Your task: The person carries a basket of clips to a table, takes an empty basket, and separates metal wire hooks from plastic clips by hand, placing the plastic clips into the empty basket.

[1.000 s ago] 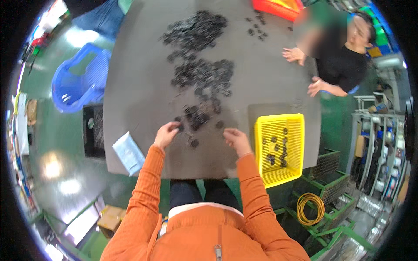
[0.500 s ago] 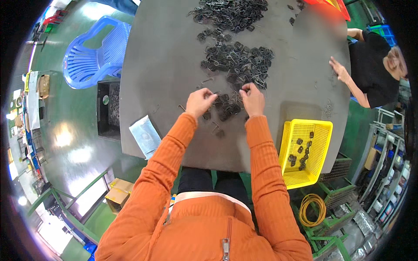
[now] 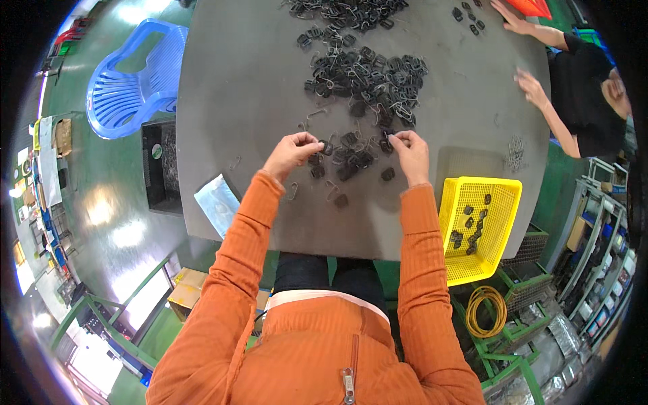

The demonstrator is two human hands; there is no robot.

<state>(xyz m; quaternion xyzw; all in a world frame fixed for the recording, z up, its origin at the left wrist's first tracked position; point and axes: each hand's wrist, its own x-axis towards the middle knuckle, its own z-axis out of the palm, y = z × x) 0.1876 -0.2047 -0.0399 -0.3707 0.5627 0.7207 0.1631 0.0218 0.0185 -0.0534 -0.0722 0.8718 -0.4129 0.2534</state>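
My left hand [image 3: 291, 156] is closed in a pinch on a small black piece [image 3: 327, 147] at its fingertips. My right hand [image 3: 411, 156] pinches another small black piece [image 3: 385, 144] by its edge. Between them, on the dark table [image 3: 236, 108], lies a small heap of black pieces [image 3: 352, 158] with thin metal wire hooks among them. A single black piece [image 3: 387, 174] rests below my right fingertips. Near my left wrist lies a loose wire hook [image 3: 292, 192]. Beyond both hands spreads a larger pile of black pieces and wire clips [image 3: 368, 77].
A yellow basket [image 3: 448, 260] holding several black pieces stands at the right. A light blue packet [image 3: 217, 206] lies left of my forearm. Across the right edge, a co-worker's hands [image 3: 531, 88] reach over the table. A blue chair [image 3: 128, 84] and black bin [image 3: 160, 169] are at left.
My hands have moved apart, the left one leftward and the right one rightward, and a black piece now shows at each one's fingertips. A second co-worker's hand shows at upper right.
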